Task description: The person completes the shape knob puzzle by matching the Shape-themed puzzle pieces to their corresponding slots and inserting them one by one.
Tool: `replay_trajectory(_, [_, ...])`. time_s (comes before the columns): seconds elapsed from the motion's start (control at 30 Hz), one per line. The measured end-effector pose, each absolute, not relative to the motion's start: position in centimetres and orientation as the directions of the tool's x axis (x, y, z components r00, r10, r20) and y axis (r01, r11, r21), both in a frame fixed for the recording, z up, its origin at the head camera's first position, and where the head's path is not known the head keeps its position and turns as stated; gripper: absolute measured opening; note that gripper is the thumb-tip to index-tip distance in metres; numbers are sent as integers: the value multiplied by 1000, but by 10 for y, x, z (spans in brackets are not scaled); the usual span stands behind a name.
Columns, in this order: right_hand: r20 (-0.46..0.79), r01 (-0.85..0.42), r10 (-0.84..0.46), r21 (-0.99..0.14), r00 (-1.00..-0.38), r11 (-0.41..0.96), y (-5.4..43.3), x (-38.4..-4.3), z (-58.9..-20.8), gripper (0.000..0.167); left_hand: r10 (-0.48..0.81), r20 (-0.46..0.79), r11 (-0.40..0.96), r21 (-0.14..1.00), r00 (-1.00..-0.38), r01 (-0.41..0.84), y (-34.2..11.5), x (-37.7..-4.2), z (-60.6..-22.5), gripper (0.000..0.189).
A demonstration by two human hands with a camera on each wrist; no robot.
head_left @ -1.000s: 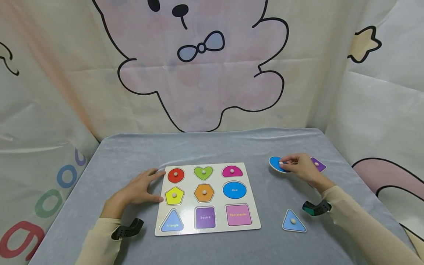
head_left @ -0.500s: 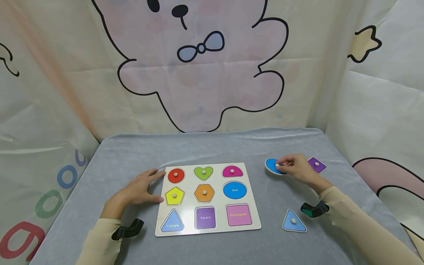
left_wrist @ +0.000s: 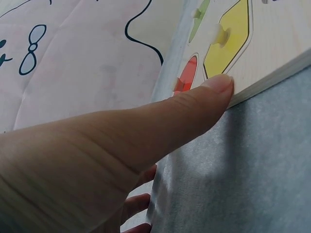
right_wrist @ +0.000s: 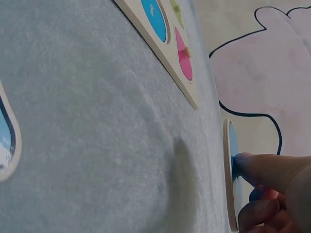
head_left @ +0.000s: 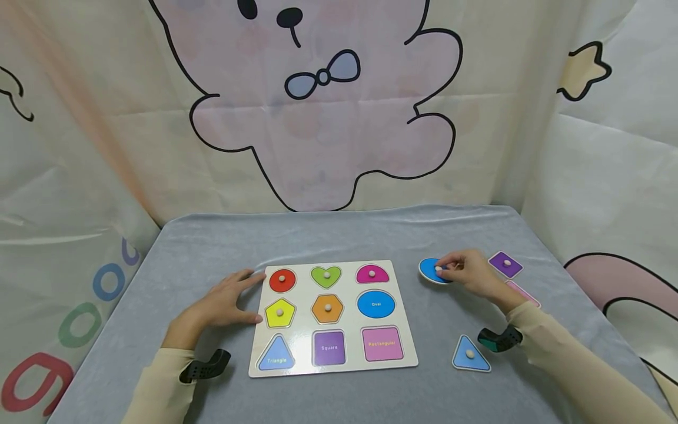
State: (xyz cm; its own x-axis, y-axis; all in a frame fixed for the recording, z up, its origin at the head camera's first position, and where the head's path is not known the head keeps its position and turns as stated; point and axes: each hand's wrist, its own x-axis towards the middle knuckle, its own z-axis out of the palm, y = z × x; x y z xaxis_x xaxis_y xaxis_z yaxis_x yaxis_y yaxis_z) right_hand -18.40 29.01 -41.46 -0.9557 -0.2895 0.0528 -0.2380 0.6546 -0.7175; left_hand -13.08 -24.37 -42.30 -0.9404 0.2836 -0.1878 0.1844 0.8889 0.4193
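A pale puzzle board [head_left: 349, 270] lies on the cloth, with several knobbed pieces seated in it. Its oval recess [head_left: 376, 304], triangle, square and rectangle recesses show printed words. My left hand [head_left: 219, 301] touches the board's left edge with spread fingers; in the left wrist view its thumb [left_wrist: 194, 104] rests at the edge by the yellow pentagon [left_wrist: 235, 34]. Right of the board, my right hand [head_left: 472, 272] pinches the white knob of the blue oval puzzle piece [head_left: 428, 270]. In the right wrist view that oval [right_wrist: 233, 141] appears edge-on, its knob hidden behind the thumb.
A blue triangle piece [head_left: 469, 354] lies right of the board, near the right wrist. Beyond the right hand are a purple piece [head_left: 505, 265] and a pink piece [head_left: 524, 293], partly covered by the forearm. A printed curtain hangs behind the grey-covered table [head_left: 318, 235].
My right hand has moved left and slightly nearer with the blue oval, uncovering the purple piece and part of the pink one. The left hand keeps its place on the board.
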Motion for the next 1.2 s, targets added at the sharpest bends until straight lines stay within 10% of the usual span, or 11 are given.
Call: replay_trajectory(1.2, [54, -284, -386, -772, -921, 568, 247, -170, -412, 13, 297, -184, 885, 420, -937, 198, -245, -133, -426, 97])
